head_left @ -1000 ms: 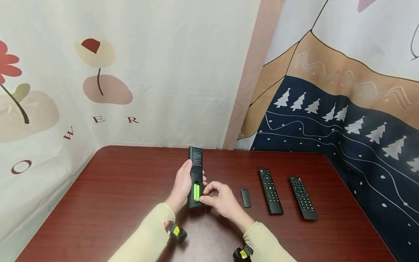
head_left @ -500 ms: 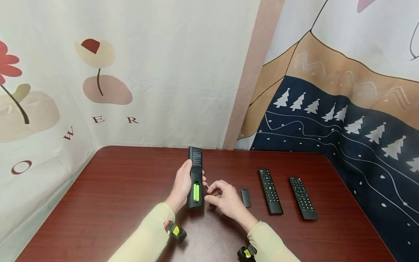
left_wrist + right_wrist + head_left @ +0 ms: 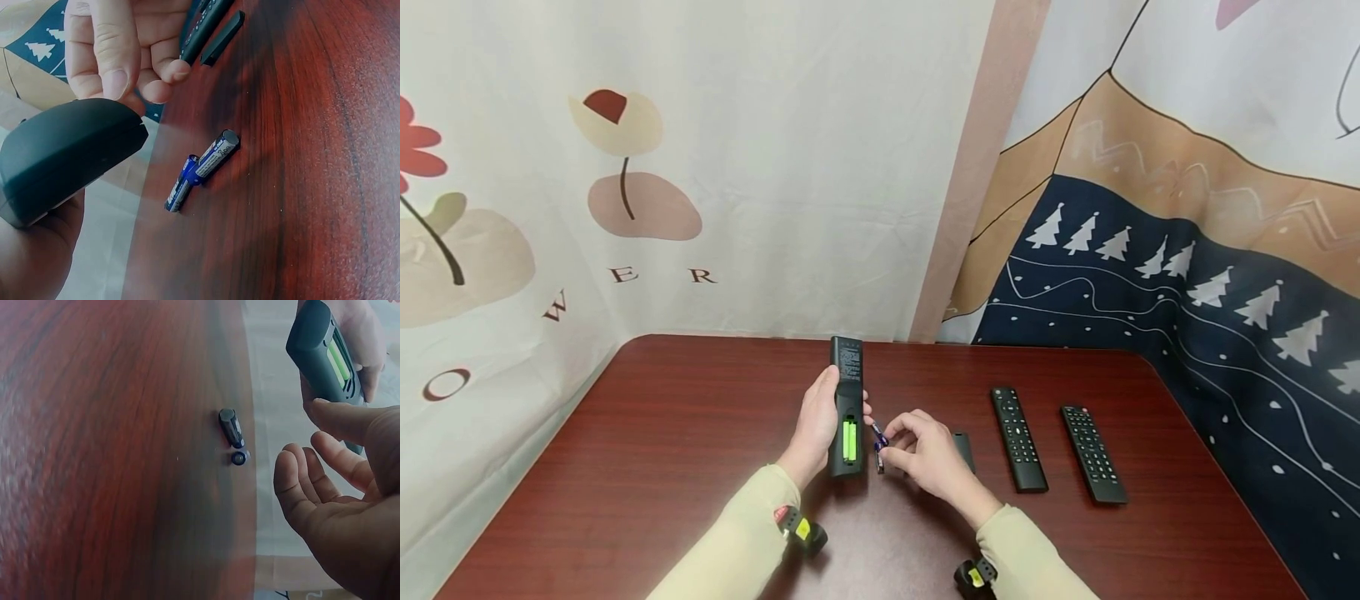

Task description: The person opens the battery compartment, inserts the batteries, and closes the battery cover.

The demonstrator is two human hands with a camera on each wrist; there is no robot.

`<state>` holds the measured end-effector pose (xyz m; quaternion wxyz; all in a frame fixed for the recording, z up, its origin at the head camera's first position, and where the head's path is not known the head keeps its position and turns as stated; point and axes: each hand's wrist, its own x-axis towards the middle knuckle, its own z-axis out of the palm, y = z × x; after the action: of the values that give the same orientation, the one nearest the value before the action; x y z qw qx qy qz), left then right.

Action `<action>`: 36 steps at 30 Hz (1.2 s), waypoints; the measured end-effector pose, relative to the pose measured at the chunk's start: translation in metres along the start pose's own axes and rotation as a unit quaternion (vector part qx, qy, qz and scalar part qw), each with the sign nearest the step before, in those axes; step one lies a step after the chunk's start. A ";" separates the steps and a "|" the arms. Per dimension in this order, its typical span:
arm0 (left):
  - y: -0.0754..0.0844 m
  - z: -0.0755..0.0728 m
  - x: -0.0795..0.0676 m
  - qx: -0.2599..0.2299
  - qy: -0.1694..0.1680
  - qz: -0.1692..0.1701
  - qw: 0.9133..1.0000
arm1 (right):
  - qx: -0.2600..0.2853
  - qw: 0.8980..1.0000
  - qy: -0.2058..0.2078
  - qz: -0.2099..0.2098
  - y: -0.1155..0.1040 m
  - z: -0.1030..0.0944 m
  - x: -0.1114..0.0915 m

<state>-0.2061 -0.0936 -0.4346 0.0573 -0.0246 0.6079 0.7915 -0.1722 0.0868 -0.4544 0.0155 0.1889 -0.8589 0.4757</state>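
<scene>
My left hand (image 3: 811,429) grips a black remote control (image 3: 847,367), back side up and long side pointing away. Two bright green batteries (image 3: 850,440) sit side by side in its uncovered battery compartment. Just right of the remote hovers my right hand (image 3: 931,457), thumb and fingers loosely bent with nothing between them in the right wrist view. Below it on the table lie two blue batteries, one (image 3: 217,153) touching or overlapping the other (image 3: 179,192) end to end at an angle. A small black battery cover (image 3: 966,450) lies partly hidden behind the right hand.
Two more black remotes lie button side up on the right, the nearer one (image 3: 1019,437) next to the cover and another one (image 3: 1093,454) farther right. The reddish-brown table (image 3: 700,400) ends at a printed curtain (image 3: 820,208) behind.
My right hand has drawn back rightward from the green batteries, uncovering the blue batteries on the table and now partly covering the battery cover. The left hand and remote stay in place.
</scene>
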 end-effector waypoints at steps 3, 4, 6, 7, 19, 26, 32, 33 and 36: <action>0.000 0.000 -0.001 0.000 -0.001 -0.006 1.000 | -0.014 1.000 0.004 -0.005 0.002 -0.002 0.000; 0.001 0.000 -0.001 0.001 -0.001 -0.008 1.000 | -0.020 1.000 0.006 -0.007 0.003 -0.003 0.000; 0.001 0.000 -0.001 0.004 -0.002 -0.012 1.000 | -0.029 1.000 0.009 -0.007 0.004 -0.004 -0.001; 0.001 0.000 -0.001 0.007 -0.003 -0.012 1.000 | -0.033 0.999 0.011 -0.006 0.005 -0.005 -0.001; 0.000 -0.001 0.000 0.013 -0.004 -0.017 1.000 | -0.097 0.994 0.042 0.002 0.015 -0.015 -0.006; 0.000 -0.001 -0.001 0.012 -0.004 -0.015 1.000 | -0.124 0.991 0.054 0.008 0.019 -0.019 -0.007; 0.001 0.000 -0.002 0.018 -0.003 -0.010 1.000 | -0.138 0.988 0.057 0.025 0.020 -0.022 -0.008; 0.001 0.000 -0.002 0.019 -0.003 -0.010 1.000 | -0.139 0.988 0.058 0.027 0.021 -0.022 -0.008; 0.001 0.000 -0.002 0.021 -0.003 -0.011 1.000 | -0.147 0.987 0.059 0.029 0.022 -0.024 -0.008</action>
<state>-0.2042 -0.0944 -0.4334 0.0681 -0.0281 0.6238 0.7781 -0.1758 0.1194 -0.4609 0.0800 0.1315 -0.9221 0.3551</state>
